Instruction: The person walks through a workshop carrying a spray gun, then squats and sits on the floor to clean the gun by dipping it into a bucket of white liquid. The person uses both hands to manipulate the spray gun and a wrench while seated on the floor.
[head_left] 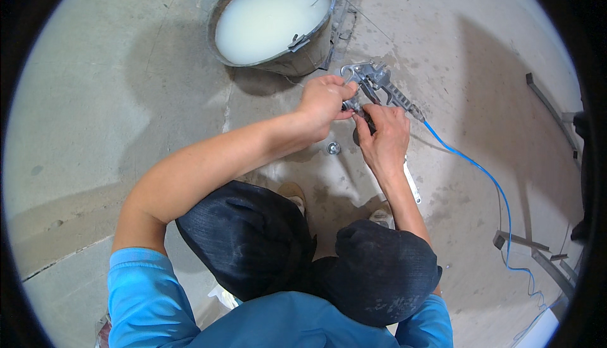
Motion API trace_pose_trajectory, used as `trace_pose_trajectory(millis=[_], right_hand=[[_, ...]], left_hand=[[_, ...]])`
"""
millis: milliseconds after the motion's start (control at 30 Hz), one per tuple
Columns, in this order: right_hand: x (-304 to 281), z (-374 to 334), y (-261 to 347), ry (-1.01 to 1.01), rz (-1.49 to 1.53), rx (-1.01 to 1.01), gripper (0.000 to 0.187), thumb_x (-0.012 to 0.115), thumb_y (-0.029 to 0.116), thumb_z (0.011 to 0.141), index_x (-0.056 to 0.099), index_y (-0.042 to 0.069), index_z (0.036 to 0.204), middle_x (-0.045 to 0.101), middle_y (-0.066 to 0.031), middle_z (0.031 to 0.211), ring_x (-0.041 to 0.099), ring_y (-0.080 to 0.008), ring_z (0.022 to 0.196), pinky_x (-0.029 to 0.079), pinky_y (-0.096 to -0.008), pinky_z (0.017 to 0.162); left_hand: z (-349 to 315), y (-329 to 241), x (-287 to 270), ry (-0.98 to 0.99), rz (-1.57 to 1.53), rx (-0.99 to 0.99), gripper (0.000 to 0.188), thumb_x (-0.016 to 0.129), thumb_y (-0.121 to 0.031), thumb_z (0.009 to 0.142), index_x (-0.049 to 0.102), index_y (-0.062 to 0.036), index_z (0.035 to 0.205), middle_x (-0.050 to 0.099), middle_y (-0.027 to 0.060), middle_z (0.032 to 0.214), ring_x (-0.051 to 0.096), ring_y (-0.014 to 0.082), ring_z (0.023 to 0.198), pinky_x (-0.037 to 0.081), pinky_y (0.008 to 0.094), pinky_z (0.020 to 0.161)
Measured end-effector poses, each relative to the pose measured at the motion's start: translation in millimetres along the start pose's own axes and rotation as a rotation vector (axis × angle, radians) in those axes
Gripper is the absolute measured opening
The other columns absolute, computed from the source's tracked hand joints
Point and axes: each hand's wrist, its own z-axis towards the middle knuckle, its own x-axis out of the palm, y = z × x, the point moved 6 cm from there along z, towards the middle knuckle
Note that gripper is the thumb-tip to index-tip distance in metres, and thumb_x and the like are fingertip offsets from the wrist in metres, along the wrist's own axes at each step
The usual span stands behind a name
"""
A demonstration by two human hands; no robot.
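My left hand [324, 103] pinches a small metal fitting [354, 104] between thumb and fingers. Closed around the other, darker end of that piece is my right hand [387, 138]; its fingers hide part of it. Just beyond both hands, a grey metal spray gun [378, 81] with a hook-shaped end lies on the floor, joined to a thin blue hose [471, 161]. A round metal nut-like piece [333, 148] rests on the floor nearer to me. Partly behind my right wrist lies a flat silver tool, perhaps a wrench [412, 183].
A dark bucket [303, 62] of milky white liquid stands beyond my left hand, with a thin wire handle over its rim. Metal frame pieces [531, 242] are on the right, near where the hose runs. My knees are bent close below my hands.
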Motion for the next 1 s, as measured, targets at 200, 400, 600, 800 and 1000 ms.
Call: trace_pose_trajectory(millis=[200, 400, 600, 800, 1000], right_hand=[[-0.1, 1.1, 0.9, 0.040, -0.033, 0.043, 0.018, 0.075, 0.020, 0.083, 0.070, 0.007, 0.095, 0.068, -0.0080, 0.090, 0.057, -0.0287, 0.094, 0.041, -0.0419, 0.084], [-0.9, 2.1, 1.5, 0.057, -0.029, 0.033, 0.020, 0.074, 0.021, 0.085, 0.071, 0.006, 0.098, 0.070, -0.0082, 0.093, 0.058, -0.0283, 0.094, 0.042, -0.0414, 0.084], [0.4, 1.4, 1.3, 0.106, -0.042, 0.051, 0.023, 0.073, 0.022, 0.087, 0.072, 0.004, 0.101, 0.070, -0.0093, 0.094, 0.058, -0.0288, 0.095, 0.041, -0.0416, 0.085], [3.1, -0.6, -2.9, 0.095, 0.012, 0.066, 0.021, 0.073, 0.021, 0.085, 0.073, 0.004, 0.097, 0.069, -0.0110, 0.092, 0.058, -0.0297, 0.094, 0.041, -0.0426, 0.085], [0.7, -2.1, -4.1, 0.026, 0.061, 0.067, 0.018, 0.074, 0.019, 0.083, 0.070, 0.005, 0.093, 0.068, -0.0098, 0.090, 0.057, -0.0300, 0.092, 0.041, -0.0423, 0.083]], left_hand=[[-3.0, -1.0, 2.7, 0.017, -0.008, 0.033, 0.011, 0.066, -0.016, 0.098, 0.065, -0.0054, 0.101, 0.065, 0.0023, 0.094, 0.063, 0.0133, 0.084, 0.057, 0.0324, 0.077], [-3.4, -1.6, 1.8, 0.027, -0.006, 0.034, 0.009, 0.065, -0.015, 0.098, 0.065, -0.0058, 0.099, 0.065, 0.0020, 0.094, 0.062, 0.0126, 0.084, 0.056, 0.0330, 0.077], [-5.2, -1.6, 3.7, 0.023, -0.005, 0.029, 0.007, 0.064, -0.014, 0.098, 0.065, -0.0064, 0.098, 0.064, 0.0019, 0.094, 0.061, 0.0130, 0.084, 0.056, 0.0336, 0.077], [-0.8, 3.2, 1.1, 0.014, -0.053, 0.009, 0.007, 0.065, -0.013, 0.097, 0.064, -0.0061, 0.099, 0.065, 0.0033, 0.096, 0.062, 0.0151, 0.085, 0.057, 0.0368, 0.079], [1.7, 5.6, 0.5, 0.016, -0.067, -0.004, 0.008, 0.064, -0.012, 0.097, 0.063, -0.0046, 0.100, 0.065, 0.0049, 0.096, 0.064, 0.0167, 0.086, 0.059, 0.0382, 0.080]])
